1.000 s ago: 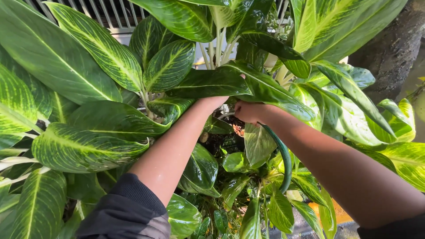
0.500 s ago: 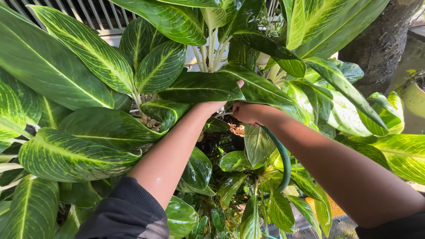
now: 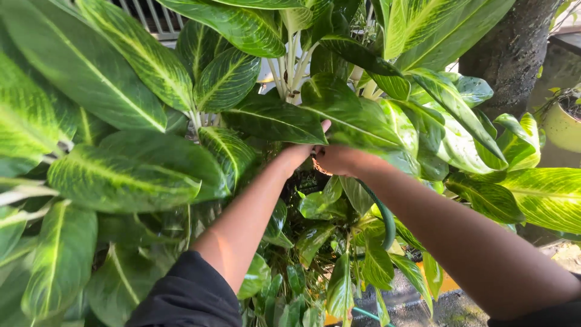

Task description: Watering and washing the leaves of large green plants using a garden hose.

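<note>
Both my arms reach into a big plant with broad green leaves streaked yellow-white (image 3: 121,175). My left hand (image 3: 298,151) is mostly hidden under a dark glossy leaf (image 3: 275,121); one fingertip pokes out past the leaf edge, pushing it up. My right hand (image 3: 338,159) is closed around the end of a green garden hose (image 3: 385,221), which curves down under my right forearm. The two hands are almost touching, above dark soil and stems inside the foliage.
Pale plant stems (image 3: 289,66) rise behind the hands. A metal grille (image 3: 151,15) shows at the top left. A dark tree trunk (image 3: 511,54) stands at the right, with a pale green pot (image 3: 563,127) beside it. Wet ground (image 3: 448,309) lies below.
The view has shifted; the leaves moved left and down in frame. My hands have drawn closer together and slightly lower, still under the dark leaf, with the hose still gripped.
</note>
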